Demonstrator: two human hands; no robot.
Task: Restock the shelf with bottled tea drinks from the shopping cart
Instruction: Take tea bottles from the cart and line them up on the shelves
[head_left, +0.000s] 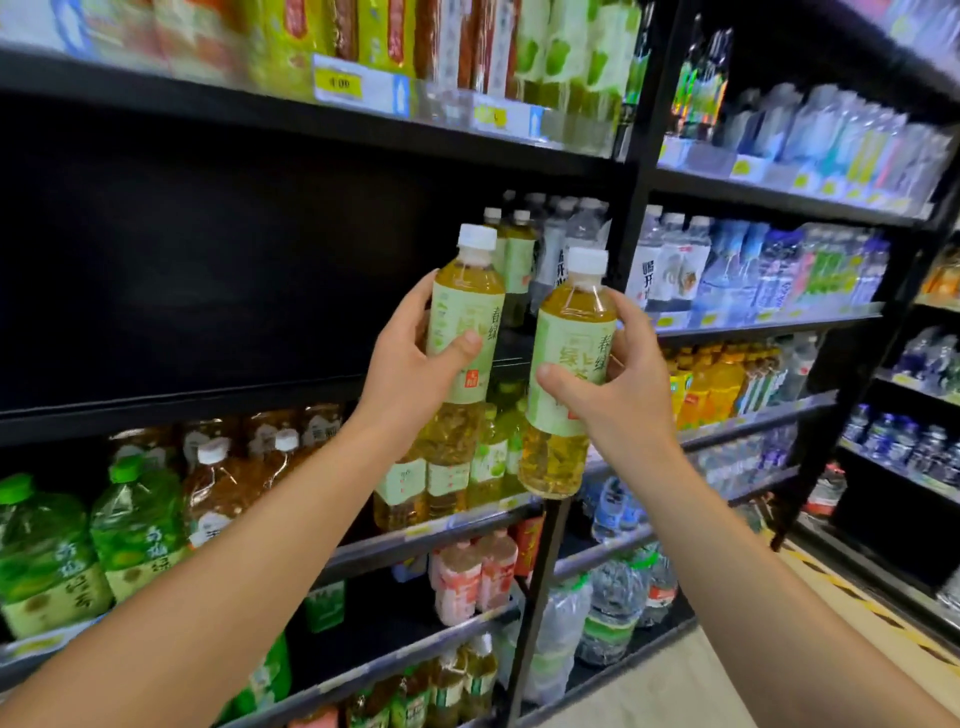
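Head view, left hand (410, 364) gripping tea bottle (465, 317), right hand (618, 384) gripping second bottle (569, 374)

Your left hand (410, 364) grips one tea bottle (464, 332) by its pale green label, upright. Your right hand (618, 384) grips a second tea bottle (566, 374), tilted slightly, just beside the first. Both sit in front of the dark shelf bay (208, 270); matching bottles (514, 254) stand at its right end.

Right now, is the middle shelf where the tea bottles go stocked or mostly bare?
Mostly bare. The middle shelf shows dark, unfilled space across its left and centre; only a few matching tea bottles stand at its right end.
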